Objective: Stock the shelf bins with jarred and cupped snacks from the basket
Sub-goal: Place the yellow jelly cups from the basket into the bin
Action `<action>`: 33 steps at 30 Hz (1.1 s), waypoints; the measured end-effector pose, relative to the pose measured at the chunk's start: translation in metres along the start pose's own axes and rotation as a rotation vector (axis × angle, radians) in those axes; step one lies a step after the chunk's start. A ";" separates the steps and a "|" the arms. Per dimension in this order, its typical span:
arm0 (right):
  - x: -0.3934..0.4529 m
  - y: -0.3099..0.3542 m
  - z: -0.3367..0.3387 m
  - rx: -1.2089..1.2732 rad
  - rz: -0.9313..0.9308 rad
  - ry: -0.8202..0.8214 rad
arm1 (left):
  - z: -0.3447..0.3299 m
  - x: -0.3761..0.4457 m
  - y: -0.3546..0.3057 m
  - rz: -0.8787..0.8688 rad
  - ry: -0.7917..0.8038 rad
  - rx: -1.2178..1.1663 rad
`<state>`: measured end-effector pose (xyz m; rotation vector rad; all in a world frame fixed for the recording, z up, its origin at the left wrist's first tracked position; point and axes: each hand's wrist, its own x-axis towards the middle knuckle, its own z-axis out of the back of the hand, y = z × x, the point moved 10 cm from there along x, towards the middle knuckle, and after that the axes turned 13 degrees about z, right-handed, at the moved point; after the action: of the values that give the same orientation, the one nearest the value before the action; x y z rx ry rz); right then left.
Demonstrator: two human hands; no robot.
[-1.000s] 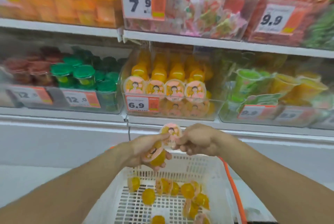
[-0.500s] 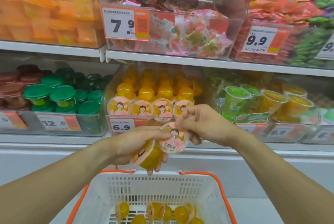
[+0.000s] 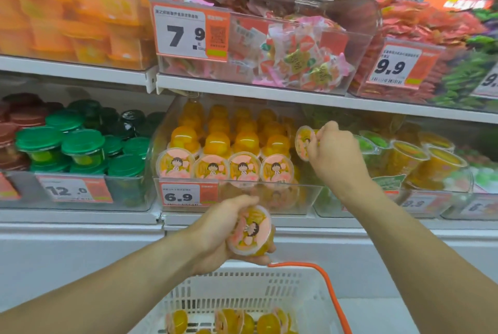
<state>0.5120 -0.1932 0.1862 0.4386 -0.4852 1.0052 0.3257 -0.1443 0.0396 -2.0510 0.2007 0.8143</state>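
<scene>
My right hand pinches one jelly cup by its rim at the right end of the 6.9 bin, lid facing out. Left hand grips a second cup just above the basket, more cups inside. They look light, slick plastic with soft foil lids, so I'd grip the rigid rim or sides, not the lid

The white shelf carries clear bins of green-lidded jars and orange jelly cups.
</scene>
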 end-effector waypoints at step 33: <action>0.018 -0.003 -0.053 0.024 -0.001 0.169 | 0.023 0.008 -0.008 -0.100 -0.137 -0.131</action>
<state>0.5323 -0.1529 0.1533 0.3721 -0.3216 1.0379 0.3240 -0.1197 0.0317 -2.0989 -0.0315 0.9221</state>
